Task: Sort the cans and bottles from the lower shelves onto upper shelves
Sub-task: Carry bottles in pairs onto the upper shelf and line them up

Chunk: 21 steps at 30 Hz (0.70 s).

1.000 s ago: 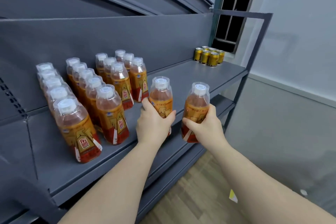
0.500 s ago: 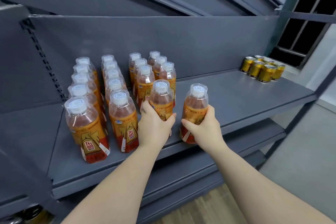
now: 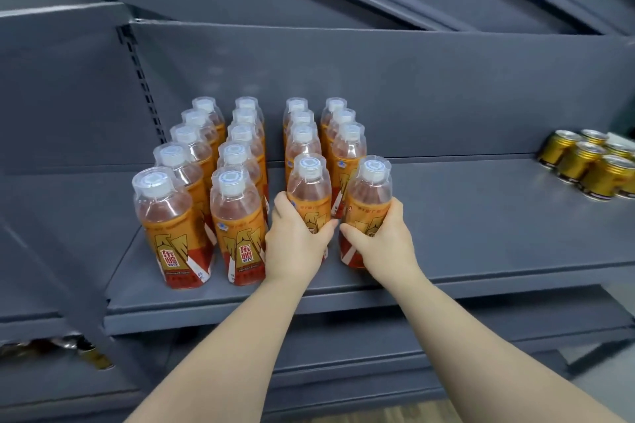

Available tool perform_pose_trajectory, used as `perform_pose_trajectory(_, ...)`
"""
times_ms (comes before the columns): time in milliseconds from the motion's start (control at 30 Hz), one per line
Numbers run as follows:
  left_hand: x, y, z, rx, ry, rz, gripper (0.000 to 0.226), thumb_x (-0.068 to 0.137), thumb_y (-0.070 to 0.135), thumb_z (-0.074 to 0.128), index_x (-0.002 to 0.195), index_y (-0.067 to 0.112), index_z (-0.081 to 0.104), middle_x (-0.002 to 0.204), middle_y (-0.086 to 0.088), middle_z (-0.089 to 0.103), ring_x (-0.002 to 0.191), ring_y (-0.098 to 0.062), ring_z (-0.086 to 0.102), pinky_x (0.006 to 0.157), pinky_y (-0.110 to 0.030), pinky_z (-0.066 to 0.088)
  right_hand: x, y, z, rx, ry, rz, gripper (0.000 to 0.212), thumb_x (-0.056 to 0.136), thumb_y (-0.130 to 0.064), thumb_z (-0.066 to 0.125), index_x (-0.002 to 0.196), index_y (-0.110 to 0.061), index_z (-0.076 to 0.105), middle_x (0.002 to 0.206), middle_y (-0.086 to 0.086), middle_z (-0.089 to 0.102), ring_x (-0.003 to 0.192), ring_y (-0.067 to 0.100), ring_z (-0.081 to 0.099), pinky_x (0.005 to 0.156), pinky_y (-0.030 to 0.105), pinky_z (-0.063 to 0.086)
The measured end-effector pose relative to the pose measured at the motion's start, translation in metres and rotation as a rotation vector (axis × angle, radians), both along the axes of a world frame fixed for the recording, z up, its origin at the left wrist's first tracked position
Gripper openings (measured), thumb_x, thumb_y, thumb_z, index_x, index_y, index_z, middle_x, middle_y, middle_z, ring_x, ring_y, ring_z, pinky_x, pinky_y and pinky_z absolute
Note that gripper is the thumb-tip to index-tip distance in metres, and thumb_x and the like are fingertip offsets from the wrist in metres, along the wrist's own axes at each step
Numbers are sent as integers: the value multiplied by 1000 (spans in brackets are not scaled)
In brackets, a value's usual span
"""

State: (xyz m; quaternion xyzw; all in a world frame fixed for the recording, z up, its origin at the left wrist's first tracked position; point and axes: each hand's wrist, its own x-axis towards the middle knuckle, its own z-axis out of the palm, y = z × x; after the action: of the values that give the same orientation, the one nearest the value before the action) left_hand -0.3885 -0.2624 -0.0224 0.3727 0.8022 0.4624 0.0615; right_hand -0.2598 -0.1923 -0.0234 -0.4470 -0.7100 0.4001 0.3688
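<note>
My left hand (image 3: 297, 244) grips an orange-labelled drink bottle (image 3: 309, 187) with a clear cap cover, standing on the grey shelf (image 3: 481, 233) at the front of the third row. My right hand (image 3: 381, 240) grips a matching bottle (image 3: 369, 192) just to its right, at the front of the fourth row. Both bottles stand upright, and their bases are hidden behind my hands. Several identical bottles (image 3: 233, 203) stand in rows behind and to the left.
Several gold cans (image 3: 584, 165) stand at the shelf's far right. Bare grey shelf surface lies between the bottles and the cans. Lower shelves (image 3: 378, 364) run below, with a few cans (image 3: 92, 355) dimly visible at the lower left.
Both hands have carried their bottles a little further back onto the shelf, closing up to the rows. The view has swung left.
</note>
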Motion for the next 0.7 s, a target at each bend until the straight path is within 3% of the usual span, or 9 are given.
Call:
perform_pose_trajectory(167,-1,7,-1,-19,9,23,91,81,46,79,146,14,23,141,-7,48,122,-29,55,92,-34,48,-9,14,-2,-2,-4,53,74,80,-39,80,135,-28,32,115,-13,56,95,3,58,75,18,46)
perform_pose_trajectory(267,-4,13,-2,-24,5,37,91,81,45,79,146,14,22,141,-8,47,121,-30,56,92,-37,49,-13,21,-2,1,-25,70,69,83,-37,79,132,-29,32,101,-19,54,80,-9,59,59,8,42)
perform_pose_trajectory(367,-5,20,-3,-40,2,57,92,83,45,78,147,14,19,143,-9,45,123,-29,54,94,-38,48,-15,28,-2,-1,-44,85,64,84,-33,78,126,-31,30,91,-22,52,70,-16,58,54,5,42)
perform_pose_trajectory(533,-5,25,-3,-52,-5,72,96,83,46,77,149,15,15,146,-9,43,125,-30,53,98,-42,49,-20,31,-3,1,-48,87,73,83,-38,79,136,-29,29,102,-20,50,79,-8,56,60,9,40)
perform_pose_trajectory(633,-2,22,-5,-46,-15,67,95,83,41,78,149,16,14,145,-9,43,124,-30,54,99,-43,50,-18,30,-5,9,-90,72,63,85,-35,78,125,-33,28,92,-22,51,71,-12,60,56,8,40)
perform_pose_trajectory(700,-1,20,-7,-57,-2,57,96,83,38,79,149,18,12,144,-10,44,121,-32,56,96,-44,52,-17,28,-6,31,-134,45,61,84,-39,77,123,-32,30,92,-19,54,73,0,61,63,14,45)
